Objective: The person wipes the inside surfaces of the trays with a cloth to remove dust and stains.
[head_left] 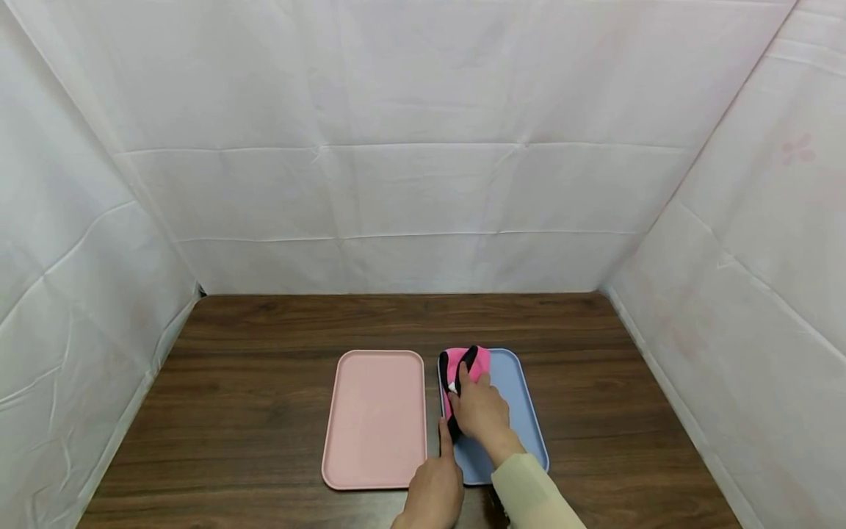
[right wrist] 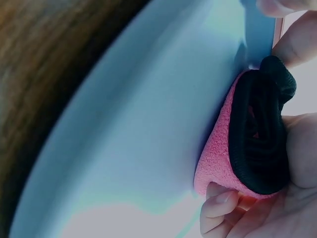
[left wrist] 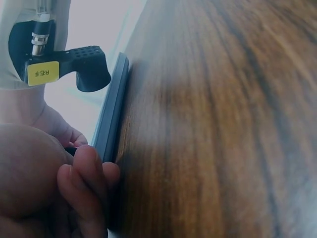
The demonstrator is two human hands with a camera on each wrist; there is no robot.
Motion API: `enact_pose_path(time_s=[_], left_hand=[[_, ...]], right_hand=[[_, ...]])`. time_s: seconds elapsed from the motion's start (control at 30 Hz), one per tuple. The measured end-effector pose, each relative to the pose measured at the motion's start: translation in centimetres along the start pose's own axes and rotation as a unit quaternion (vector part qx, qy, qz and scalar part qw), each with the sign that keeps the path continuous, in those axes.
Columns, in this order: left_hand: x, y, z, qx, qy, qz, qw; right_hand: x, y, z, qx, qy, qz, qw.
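A folded pink cloth (head_left: 479, 361) with black edging lies along the left side of the blue tray (head_left: 522, 408). My right hand (head_left: 482, 408) is over it, index finger extended along the fabric. Seen from the right wrist, the cloth (right wrist: 218, 158) is rolled into layers with the black trim facing the camera, and curled fingers (right wrist: 218, 210) grip its lower edge. My left hand (head_left: 436, 488) reaches in from the near side, its straight index finger touching the cloth's near end. In the left wrist view its other fingers (left wrist: 86, 183) are bent loosely beside the tray's edge.
A pink tray (head_left: 375, 419) lies just left of the blue one on the dark wooden table (head_left: 251, 411). White sheets (head_left: 410, 191) hang behind and at both sides. A black wrist-camera mount (left wrist: 89, 69) is on the right forearm.
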State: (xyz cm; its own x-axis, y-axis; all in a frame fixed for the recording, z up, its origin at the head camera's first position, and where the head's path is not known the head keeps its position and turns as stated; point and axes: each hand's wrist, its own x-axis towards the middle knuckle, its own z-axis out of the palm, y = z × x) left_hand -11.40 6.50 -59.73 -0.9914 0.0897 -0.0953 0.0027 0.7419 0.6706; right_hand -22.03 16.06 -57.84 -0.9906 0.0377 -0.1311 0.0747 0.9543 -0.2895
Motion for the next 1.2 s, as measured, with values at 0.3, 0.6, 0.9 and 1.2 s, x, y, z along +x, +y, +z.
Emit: enact_pose_path(time_s=[0.3, 0.6, 0.9, 1.2], left_hand=[[0.0, 0.1, 0.0, 0.002, -0.004, -0.005, 1.0000], [-0.1, 0.0, 0.1, 0.004, -0.004, 0.001, 1.0000], [-0.1, -0.2, 0.2, 0.023, 0.016, 0.033, 0.9991], [-0.1, -0.1, 0.3, 0.022, 0.020, 0.026, 0.9992]], right_hand=[[0.3, -0.3, -0.4, 0.005, 0.003, 0.005, 1.000], [0.7, 0.4, -1.0, 0.002, -0.006, -0.011, 1.000], [1.1, 1.8, -1.6, -0.007, -0.011, -0.030, 0.999], [1.0, 2.6, -1.9, -0.004, -0.015, -0.028, 0.999]])
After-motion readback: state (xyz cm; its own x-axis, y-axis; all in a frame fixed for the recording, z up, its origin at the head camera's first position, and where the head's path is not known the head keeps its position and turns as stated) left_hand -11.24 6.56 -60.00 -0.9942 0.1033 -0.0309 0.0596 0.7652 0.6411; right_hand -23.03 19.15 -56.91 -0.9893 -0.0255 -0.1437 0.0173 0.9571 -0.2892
